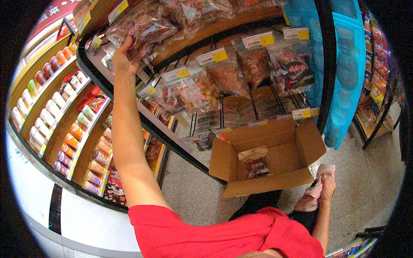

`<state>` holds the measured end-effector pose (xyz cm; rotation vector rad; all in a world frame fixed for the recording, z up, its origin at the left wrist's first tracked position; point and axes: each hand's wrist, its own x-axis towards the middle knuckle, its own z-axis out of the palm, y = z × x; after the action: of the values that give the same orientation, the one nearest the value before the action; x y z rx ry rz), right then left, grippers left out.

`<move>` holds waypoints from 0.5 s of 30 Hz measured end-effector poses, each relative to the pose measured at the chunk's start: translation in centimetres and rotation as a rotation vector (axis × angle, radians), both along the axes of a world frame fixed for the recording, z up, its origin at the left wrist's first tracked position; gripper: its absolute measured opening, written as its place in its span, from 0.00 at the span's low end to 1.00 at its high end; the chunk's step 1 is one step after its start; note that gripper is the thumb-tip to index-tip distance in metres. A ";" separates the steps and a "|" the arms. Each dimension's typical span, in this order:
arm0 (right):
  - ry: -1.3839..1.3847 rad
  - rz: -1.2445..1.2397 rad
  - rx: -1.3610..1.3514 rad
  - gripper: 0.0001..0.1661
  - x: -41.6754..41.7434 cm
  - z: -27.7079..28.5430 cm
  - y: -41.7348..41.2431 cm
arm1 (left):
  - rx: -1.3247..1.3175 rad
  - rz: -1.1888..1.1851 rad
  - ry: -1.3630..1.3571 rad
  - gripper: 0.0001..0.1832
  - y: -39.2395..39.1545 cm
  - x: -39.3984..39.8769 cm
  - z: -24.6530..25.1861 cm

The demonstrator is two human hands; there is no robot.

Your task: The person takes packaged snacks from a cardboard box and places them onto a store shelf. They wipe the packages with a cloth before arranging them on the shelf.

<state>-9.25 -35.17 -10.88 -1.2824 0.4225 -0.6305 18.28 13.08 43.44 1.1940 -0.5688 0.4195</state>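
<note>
My left hand reaches up to the top shelf and grips the edge of a clear plastic food packet. Its thumb shows in front, and the other fingers are mostly hidden by the packet. Low on the right, my right hand holds a crumpled pink cloth beside my leg. Between my hands an open cardboard box stands before me with its flaps spread. Inside it lies a clear packet of dark food.
Several sealed packets hang on hooks under price tags. A black-edged rack frame slants past my left forearm. On the left, a display cabinet holds cups and bottles. A blue plastic panel stands right.
</note>
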 end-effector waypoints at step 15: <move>-0.006 0.085 0.074 0.14 -0.2 0.0 -0.2 | -0.028 -0.019 0.043 0.14 -0.2 0.1 0.1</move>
<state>-9.45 -35.33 -10.87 -1.2214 0.3812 -0.5416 18.41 12.90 43.58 1.1677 -0.5356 0.3832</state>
